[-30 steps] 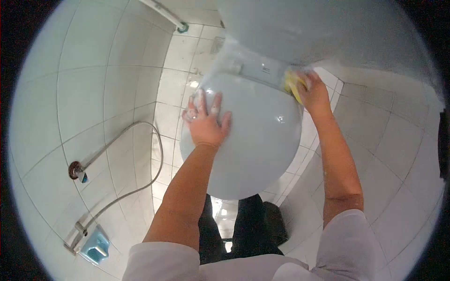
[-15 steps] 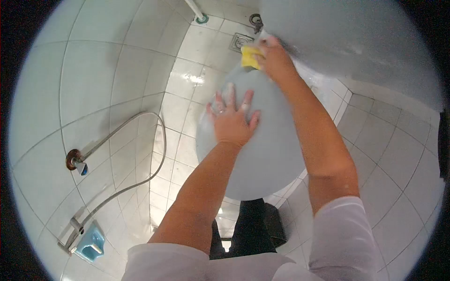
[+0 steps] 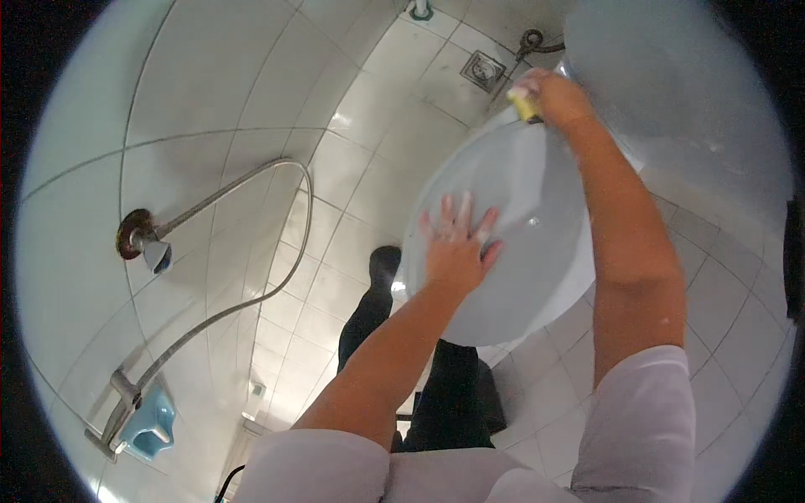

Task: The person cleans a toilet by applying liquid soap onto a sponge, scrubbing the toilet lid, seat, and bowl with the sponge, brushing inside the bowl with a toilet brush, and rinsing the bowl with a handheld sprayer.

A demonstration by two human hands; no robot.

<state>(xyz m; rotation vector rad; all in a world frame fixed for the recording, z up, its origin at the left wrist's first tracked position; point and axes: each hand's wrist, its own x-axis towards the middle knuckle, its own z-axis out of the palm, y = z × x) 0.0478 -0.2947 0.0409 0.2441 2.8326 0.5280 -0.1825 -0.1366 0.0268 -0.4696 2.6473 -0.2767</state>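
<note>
A large, pale grey-white piece with a rounded edge (image 3: pixel 537 251), smooth and shiny, slants in front of me; I cannot tell exactly what it is. My left hand (image 3: pixel 457 251) lies flat on its face, fingers spread and wet with suds. At its upper edge my right hand (image 3: pixel 558 96) is closed around a yellow sponge (image 3: pixel 525 106) with a dark side, pressing it there. Part of the sponge is hidden by the fingers.
A shower hose (image 3: pixel 306 210) loops from a rusty wall fitting (image 3: pixel 138 235) to a shower head beside a blue soap dish (image 3: pixel 151 427). A floor drain (image 3: pixel 483 70) lies ahead. A large translucent sheet-like surface (image 3: pixel 696 92) fills the upper right. My foot (image 3: pixel 386 261) stands on white tiles.
The view has shifted, and the pale piece now tilts more, showing a bright reflection. My right hand keeps the sponge at its upper edge. One foot has come into view at left.
</note>
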